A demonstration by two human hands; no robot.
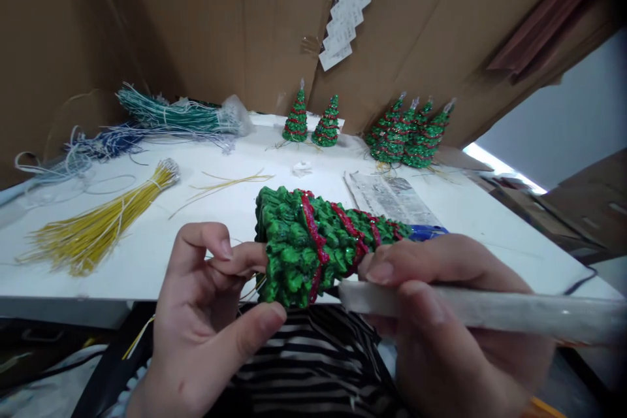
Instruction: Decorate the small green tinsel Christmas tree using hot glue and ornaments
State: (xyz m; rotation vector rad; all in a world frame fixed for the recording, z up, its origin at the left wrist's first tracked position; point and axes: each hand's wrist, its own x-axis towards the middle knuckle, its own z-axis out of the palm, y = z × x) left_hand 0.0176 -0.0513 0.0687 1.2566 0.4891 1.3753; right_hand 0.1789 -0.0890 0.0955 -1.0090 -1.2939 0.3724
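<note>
A green Christmas tree ornament [289,248] with red glittery garlands lies on its side in front of me, its wide base to the left. My left hand [210,313] grips it at the base, with fingers reaching into or behind the base edge and the thumb by the lower rim. Thin wires show near those fingers. My right hand [455,307] is closed around a thick whitish rod-shaped tool [514,315]. The tool's dark narrow tip points at the ornament's lower side; whether it touches cannot be made out. Part of something blue [427,232] shows behind the ornament's tip.
Finished-looking small trees [296,119] stand at the back, with a cluster of several trees [411,134] to the right. Bundles of yellow wires [105,225] and green wires [171,114] lie left. A folded newspaper [392,196] rests behind my right hand. Cardboard [206,19] walls the back.
</note>
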